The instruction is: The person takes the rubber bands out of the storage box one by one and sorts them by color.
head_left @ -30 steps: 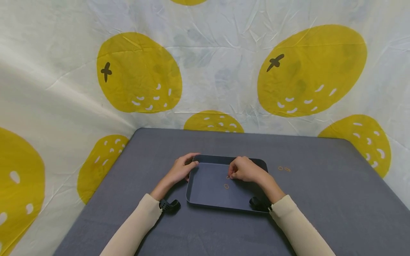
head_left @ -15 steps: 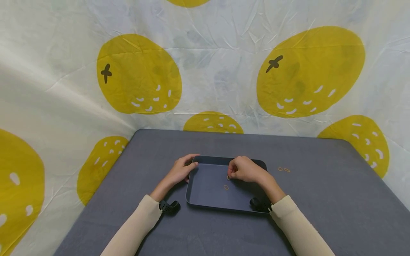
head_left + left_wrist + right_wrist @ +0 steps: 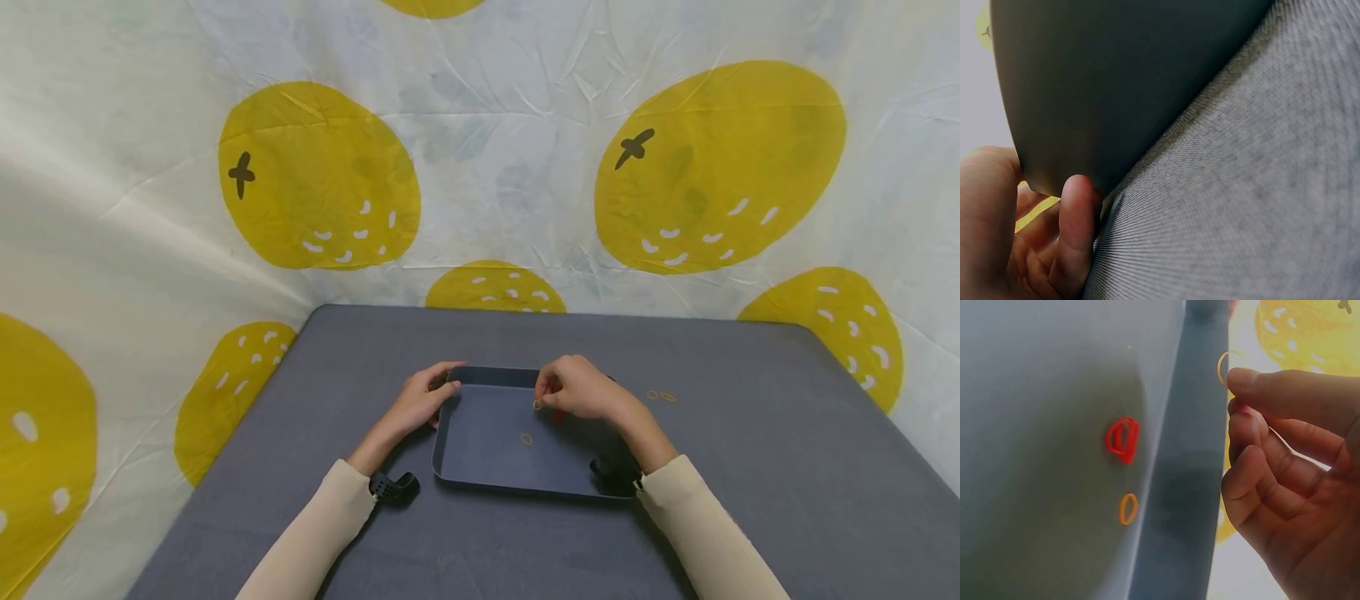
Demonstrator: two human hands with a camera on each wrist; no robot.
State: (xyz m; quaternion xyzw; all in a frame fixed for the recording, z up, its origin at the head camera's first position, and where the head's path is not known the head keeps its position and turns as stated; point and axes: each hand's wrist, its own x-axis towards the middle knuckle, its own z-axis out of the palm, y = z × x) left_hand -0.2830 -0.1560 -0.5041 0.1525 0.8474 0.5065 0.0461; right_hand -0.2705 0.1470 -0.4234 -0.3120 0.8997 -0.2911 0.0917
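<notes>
My left hand [image 3: 422, 398] grips the left side of a dark grey tray [image 3: 442, 446] near its far corner, thumb over the rim; the left wrist view shows fingers against the tray's outer wall [image 3: 1104, 94]. Above the tray's far right part, my right hand [image 3: 581, 389] pinches a thin orange rubber band [image 3: 1220, 365] between thumb and index finger, the loop sticking out past the tips. Below that hand, a looped red band-like thing [image 3: 1124, 439] lies on the tray floor near an orange band [image 3: 1128, 509]. Another orange rubber band [image 3: 527, 439] lies nearer the tray's middle.
Two orange rubber bands [image 3: 667, 397] lie on the grey cloth-covered table [image 3: 750, 467] right of the tray. A white curtain [image 3: 510, 200] with yellow fruit prints hangs along the table's back and left edges. Black wrist mounts [image 3: 395, 488] sit at both cuffs.
My right hand has risen a little and shifted slightly right, lifting the pinched rubber band. The red thing under it now shows. My left hand keeps its hold on the tray.
</notes>
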